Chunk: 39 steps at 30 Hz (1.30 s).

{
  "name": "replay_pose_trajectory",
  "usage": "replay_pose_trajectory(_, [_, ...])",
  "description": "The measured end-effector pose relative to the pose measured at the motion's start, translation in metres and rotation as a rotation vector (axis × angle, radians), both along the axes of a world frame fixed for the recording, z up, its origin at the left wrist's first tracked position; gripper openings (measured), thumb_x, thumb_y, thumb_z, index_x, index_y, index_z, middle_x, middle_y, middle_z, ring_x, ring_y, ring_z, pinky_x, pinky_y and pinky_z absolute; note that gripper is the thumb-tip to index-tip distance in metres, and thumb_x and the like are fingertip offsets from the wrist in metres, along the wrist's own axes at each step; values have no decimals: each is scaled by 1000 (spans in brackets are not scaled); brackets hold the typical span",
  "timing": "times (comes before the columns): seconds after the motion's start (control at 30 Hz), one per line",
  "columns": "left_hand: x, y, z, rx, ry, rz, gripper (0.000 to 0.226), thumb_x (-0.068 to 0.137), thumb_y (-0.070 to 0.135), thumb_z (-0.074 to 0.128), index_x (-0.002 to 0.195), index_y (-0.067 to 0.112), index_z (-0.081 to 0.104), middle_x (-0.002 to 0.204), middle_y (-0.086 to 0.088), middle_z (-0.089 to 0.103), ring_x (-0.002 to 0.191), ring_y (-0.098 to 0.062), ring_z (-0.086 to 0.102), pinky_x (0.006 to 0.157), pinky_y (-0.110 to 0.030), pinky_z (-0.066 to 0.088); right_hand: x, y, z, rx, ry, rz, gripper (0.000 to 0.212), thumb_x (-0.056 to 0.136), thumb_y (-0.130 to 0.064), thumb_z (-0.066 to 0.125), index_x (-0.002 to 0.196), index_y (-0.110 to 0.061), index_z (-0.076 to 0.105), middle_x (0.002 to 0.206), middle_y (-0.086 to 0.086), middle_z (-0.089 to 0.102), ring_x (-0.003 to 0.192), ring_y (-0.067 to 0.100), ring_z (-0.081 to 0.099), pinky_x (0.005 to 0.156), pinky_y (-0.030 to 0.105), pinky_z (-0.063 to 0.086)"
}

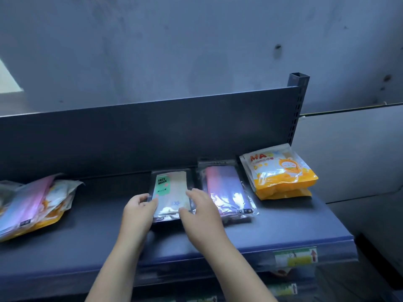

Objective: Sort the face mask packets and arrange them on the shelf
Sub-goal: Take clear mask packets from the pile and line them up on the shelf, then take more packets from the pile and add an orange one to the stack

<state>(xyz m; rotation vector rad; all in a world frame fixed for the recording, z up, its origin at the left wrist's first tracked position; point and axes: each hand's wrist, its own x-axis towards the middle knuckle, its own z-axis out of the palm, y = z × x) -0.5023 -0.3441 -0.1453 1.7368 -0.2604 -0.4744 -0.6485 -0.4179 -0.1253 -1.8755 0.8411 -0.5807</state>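
Both bare forearms come up from the bottom edge of the frame and angle inward, so the 2 hands end up close together over the middle of the shelf (87, 240), a bit back from its front edge. Left hand (139, 211) is palm down with the fingers curled loosely, thumb tucked toward the right, fingertips pressing at the left side of whatever it's on. Right hand (200, 211) is also palm down, fingers spread and slightly bent, reaching a little further back than the left. Neither hand is closed into a real grip, more like flat pressing. Wrists are pretty much straight, no sleeves showing.
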Motion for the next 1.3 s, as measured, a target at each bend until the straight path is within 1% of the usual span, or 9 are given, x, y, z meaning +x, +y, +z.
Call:
replay_pose_trajectory(0.17, [9,3,-1,181,-204,-42,39,97,20,62,135,17,57,82,-7,67,66,-23,59,56,-32,46,11,9,-7,-16,51,34,36,96,-18,56,132,-15,59,135,-6,52,130,16,49,97,21,35])
replay_pose_trajectory(0.3, [7,4,-1,288,-303,-50,43,97,23,60,139,13,57,96,2,68,89,-22,66,70,-33,45,15,13,-10,-73,97,83,51,99,-24,54,148,-15,45,153,-4,41,147,16,30,118,26,24])
replay_pose_trajectory(0.43, [6,7,-9,378,-425,-72,41,97,26,58,135,13,62,122,-2,66,128,-31,44,92,-40,46,21,21,-15,-168,79,57,42,100,-25,52,140,-14,50,147,-2,45,144,17,27,121,27,20])
replay_pose_trajectory(0.53, [7,10,-9,399,-445,-91,42,98,25,59,139,12,60,140,-6,62,136,-31,40,107,-43,42,25,23,-21,-187,40,23,43,102,-28,50,144,-16,49,151,-5,43,148,13,24,121,23,17])
replay_pose_trajectory(0.73, [30,40,-4,459,-756,-147,39,100,31,60,134,11,64,138,-3,64,137,-27,47,113,-43,39,38,23,-16,-313,39,38,56,106,-43,42,159,-25,35,166,-14,28,156,5,10,123,19,8])
replay_pose_trajectory(0.87, [55,64,12,479,-878,-204,55,96,51,43,132,17,67,140,0,64,144,-23,45,120,-49,35,76,37,-5,-361,48,56,65,100,-55,34,158,-27,37,165,-14,32,154,2,17,125,23,14])
replay_pose_trajectory(0.97, [90,90,25,438,-895,-248,61,94,55,39,134,19,66,144,3,61,148,-20,41,125,-46,25,122,66,1,-236,-40,63,52,104,-47,44,153,-30,44,158,-15,43,148,1,31,123,31,27])
replay_pose_trajectory(1.13, [192,157,48,437,-1010,-223,59,91,55,40,126,19,71,139,2,64,145,-25,44,124,-50,28,228,133,15,-185,-133,47,39,105,-33,53,143,-27,57,142,-17,56,134,0,47,116,30,38])
replay_pose_trajectory(1.3, [307,250,73,481,-967,-205,59,88,56,38,121,19,71,129,1,68,137,-27,49,117,-47,35,338,217,33,-151,-13,55,48,99,-46,52,144,-27,54,142,-14,54,134,9,47,110,34,41])
